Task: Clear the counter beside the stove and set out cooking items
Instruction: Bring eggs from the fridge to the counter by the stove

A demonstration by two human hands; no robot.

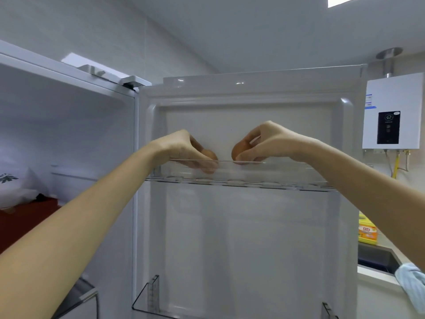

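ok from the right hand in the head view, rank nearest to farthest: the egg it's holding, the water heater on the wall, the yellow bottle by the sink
From the right hand:
1. Egg, in its fingers at the door shelf.
2. Water heater, on the wall to the right.
3. Yellow bottle, low right by the sink.

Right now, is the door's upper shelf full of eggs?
No: only two brown eggs show, one in each hand's grip, on the otherwise bare shelf.

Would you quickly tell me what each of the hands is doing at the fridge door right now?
Left hand: closed on a brown egg.
Right hand: closed on another brown egg.
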